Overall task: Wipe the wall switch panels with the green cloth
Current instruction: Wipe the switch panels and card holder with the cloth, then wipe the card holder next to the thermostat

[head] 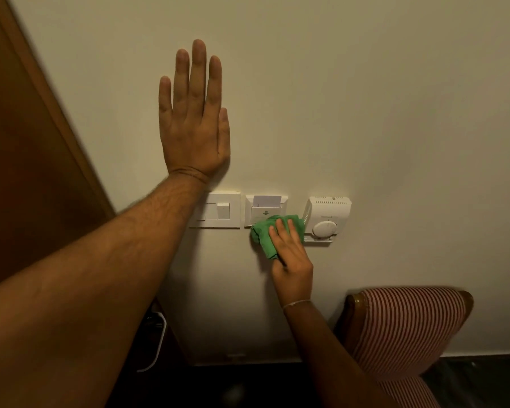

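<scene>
Three white units sit in a row on the cream wall: a switch panel [221,210] at left, a key-card holder panel [262,209] with a card in its slot in the middle, and a thermostat [327,216] with a round dial at right. My right hand [292,260] presses the bunched green cloth [265,235] against the lower right corner of the card holder, next to the thermostat. My left hand [193,113] lies flat on the wall above the switch panel, fingers straight and pointing up, holding nothing. My left forearm covers the switch panel's left edge.
A brown wooden door [27,142] fills the left side. A chair with red-and-white striped upholstery [401,331] stands against the wall at lower right. A white cable [156,346] hangs low beside the door. The floor below is dark.
</scene>
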Available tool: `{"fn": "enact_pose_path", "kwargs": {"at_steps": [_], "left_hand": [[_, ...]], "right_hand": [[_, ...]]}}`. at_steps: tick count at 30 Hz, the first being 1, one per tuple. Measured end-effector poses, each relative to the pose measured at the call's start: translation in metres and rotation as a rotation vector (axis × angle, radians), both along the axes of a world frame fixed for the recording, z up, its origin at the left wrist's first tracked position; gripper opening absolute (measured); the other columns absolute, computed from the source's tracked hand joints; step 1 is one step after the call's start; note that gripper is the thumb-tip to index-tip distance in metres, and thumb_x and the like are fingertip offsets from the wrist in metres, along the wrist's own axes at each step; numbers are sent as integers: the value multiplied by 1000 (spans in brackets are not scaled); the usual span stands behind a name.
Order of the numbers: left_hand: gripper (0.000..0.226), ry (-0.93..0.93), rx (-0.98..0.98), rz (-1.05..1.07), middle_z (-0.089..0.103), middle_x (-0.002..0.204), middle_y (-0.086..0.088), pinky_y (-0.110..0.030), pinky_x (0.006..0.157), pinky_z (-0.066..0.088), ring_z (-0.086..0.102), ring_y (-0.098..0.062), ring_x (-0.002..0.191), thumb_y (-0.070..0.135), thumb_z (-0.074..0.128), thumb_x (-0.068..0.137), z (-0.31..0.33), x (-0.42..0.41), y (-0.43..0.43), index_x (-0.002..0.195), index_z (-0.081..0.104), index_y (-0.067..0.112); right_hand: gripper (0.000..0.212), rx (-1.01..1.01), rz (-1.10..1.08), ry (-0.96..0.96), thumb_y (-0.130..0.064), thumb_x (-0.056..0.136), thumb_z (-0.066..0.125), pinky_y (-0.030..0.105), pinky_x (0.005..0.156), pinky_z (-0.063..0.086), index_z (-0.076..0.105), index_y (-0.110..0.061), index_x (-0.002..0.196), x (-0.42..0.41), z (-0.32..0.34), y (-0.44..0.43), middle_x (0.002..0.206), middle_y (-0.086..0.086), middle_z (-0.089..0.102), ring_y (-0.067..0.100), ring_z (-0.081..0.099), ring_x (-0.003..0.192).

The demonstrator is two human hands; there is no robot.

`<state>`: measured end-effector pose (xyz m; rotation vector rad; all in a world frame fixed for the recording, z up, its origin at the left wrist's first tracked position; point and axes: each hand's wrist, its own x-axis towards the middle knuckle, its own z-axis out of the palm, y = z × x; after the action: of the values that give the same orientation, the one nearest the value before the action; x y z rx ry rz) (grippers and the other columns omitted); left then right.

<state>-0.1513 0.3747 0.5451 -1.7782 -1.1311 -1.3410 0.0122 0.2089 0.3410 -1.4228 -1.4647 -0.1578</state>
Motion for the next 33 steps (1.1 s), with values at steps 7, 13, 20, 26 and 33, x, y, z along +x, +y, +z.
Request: {"fn": "enact_pose_path", "kwargs": {"at_steps": [7,13,20,26,33], "left_hand": [[76,93,-202,28,-14,186,-4,-47,140,-11,-29,-21,168,33,36,118,17,-8,-33,181,-5,16],[74,182,-367,84,-17,191,-5,-50,140,-11,-24,-20,172,46,17,119,30,-16,-70,183,-9,19],[76,114,-357,57,-11,191,-8,-55,142,-2,-5,-26,178,50,8,116,45,2,-104,184,-4,19],[74,172,-437,-29,-10,192,-6,-46,138,-21,-5,-24,178,47,19,119,-24,67,-156,185,-1,20],[71,397,-706,-212,5,189,-6,-40,139,-16,9,-25,175,44,32,116,-194,138,-261,180,13,20]], "right_hand": [[74,80,98,-40,21,81,51,41,133,28,60,-8,148,0,75,-21,161,6,52,28,37,159],[78,281,42,-160,16,78,47,31,134,19,54,-5,152,24,218,-10,164,11,47,33,32,160],[78,232,-41,-262,22,78,47,35,135,20,53,-7,150,77,253,-39,163,8,47,29,30,161],[81,83,-108,-200,20,75,49,27,133,21,56,-10,149,130,188,-92,162,7,48,27,36,158],[67,-237,-257,114,14,81,65,38,119,48,67,-12,142,220,28,-213,145,8,67,28,64,133]]}}
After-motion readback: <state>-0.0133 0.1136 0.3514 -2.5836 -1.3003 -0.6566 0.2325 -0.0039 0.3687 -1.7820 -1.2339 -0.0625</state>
